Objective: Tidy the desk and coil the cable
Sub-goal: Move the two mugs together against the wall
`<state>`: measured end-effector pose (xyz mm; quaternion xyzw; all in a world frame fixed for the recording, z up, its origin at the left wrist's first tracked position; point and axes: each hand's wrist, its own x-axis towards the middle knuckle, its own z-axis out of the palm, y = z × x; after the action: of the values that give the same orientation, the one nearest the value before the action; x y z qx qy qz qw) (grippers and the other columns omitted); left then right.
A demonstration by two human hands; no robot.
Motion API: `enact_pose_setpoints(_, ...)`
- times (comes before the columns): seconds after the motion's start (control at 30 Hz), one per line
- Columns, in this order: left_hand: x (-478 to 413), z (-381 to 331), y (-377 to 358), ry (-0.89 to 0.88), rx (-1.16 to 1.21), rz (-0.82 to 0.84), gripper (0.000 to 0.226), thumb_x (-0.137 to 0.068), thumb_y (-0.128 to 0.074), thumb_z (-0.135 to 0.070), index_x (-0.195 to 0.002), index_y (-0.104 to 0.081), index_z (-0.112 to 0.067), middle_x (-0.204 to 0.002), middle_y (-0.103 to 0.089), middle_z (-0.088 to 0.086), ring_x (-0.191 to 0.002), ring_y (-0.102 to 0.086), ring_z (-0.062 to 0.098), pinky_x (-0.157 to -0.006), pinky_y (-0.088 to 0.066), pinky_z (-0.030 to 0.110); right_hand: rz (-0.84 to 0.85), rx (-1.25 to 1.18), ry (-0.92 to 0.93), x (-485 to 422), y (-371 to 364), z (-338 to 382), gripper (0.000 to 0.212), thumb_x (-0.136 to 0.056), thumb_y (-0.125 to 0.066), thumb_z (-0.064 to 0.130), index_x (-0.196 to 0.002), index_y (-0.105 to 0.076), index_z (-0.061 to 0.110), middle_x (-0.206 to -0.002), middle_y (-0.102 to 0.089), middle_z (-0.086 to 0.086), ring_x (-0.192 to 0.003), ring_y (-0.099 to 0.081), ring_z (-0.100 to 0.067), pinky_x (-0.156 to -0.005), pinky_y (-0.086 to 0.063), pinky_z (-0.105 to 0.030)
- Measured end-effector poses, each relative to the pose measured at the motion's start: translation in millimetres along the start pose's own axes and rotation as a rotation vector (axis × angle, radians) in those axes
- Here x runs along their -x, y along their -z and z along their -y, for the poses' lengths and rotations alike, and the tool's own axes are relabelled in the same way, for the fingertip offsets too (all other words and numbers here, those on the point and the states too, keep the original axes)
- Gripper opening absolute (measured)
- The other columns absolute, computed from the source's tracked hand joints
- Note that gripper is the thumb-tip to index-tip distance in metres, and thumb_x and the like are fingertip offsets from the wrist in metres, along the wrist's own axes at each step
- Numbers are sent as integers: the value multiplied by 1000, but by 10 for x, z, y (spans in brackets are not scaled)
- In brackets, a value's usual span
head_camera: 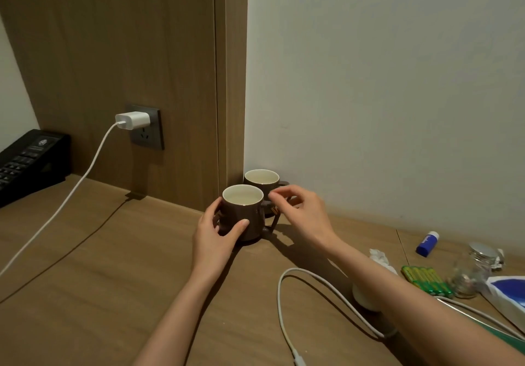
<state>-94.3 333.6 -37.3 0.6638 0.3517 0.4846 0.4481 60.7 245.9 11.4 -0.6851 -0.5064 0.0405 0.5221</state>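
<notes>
Looking down from head height, we see both bare forearms reaching forward over a wooden desk (113, 266) toward its back corner. Our left hand (216, 232) wraps round the near brown mug (243, 218), thumb pressed on its front and fingers curled behind its left side. Our right hand (301, 212) is raised just beside this mug's handle and in front of the far brown mug (261, 181), fingers bent with thumb and forefinger close together; we cannot tell whether they hold anything.

Both mugs stand upright, touching or nearly so, with white insides that look empty. To the right a clear glass jar (468, 274) lies tilted; its contents are too blurred to name.

A loose white cable (279, 294) loops uncoiled on the desk under our right forearm. A second white lead (85, 175) hangs from a charger (132, 119) plugged into the wall socket (150, 138) and trails off left. Green batteries (426, 279), a blue tube (427, 243) and a black telephone (28, 161) also lie on the desk.
</notes>
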Motion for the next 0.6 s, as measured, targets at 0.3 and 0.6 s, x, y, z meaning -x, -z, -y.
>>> enact_pose_setpoints(0.3, 11, -29, -6, 4, -33, -15, 71, -77, -76, -21, -139, -42, -22, -141, -47, 4, -127, -46, 19, -88, -42, 21, 39, 9, 13, 106, -32, -48, 24, -87, -68, 22, -110, -72, 20, -93, -72, 5, -80, -62, 2, -63, -46, -6)
enact_pose_setpoints(0.6, 152, -194, 19, -124, -275, -42, 77, -82, -70, -32, -146, -29, -24, -150, -29, 1, -136, -32, 19, -104, -39, 37, 97, 61, -3, 310, 427, 120, 27, -91, -61, 30, -118, -63, 33, -105, -64, 17, -91, -59, 2, -73, -49, -16)
